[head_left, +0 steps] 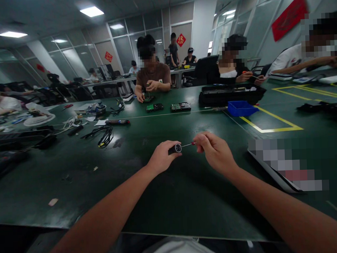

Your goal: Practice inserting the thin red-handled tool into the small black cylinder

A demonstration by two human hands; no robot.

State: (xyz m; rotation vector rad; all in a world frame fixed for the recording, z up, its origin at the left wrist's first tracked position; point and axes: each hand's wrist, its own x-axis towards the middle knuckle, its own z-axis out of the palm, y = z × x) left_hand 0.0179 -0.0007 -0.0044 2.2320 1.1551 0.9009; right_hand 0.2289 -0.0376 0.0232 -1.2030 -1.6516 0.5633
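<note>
Above the green table, my left hand [162, 157] is closed around a short black cylinder [172, 150] with a silver-rimmed round end, much like a flashlight; most of its body is hidden by the fingers. The open-looking end faces right and toward me. My right hand [215, 150] grips a thin screwdriver [188, 144] by its red handle, which is mostly covered by the fingers. Its metal shaft points left, with the tip at the rim of the cylinder. Whether the tip is inside the end or only beside it, I cannot tell.
Across the green table [149, 208], a person [153, 75] works on a circuit board. Two drives [181, 106], a blue bin [242, 108] and a black tool case [230, 94] lie ahead. Black cables [101, 136] are at left, a blurred-out packet [286, 170] at right.
</note>
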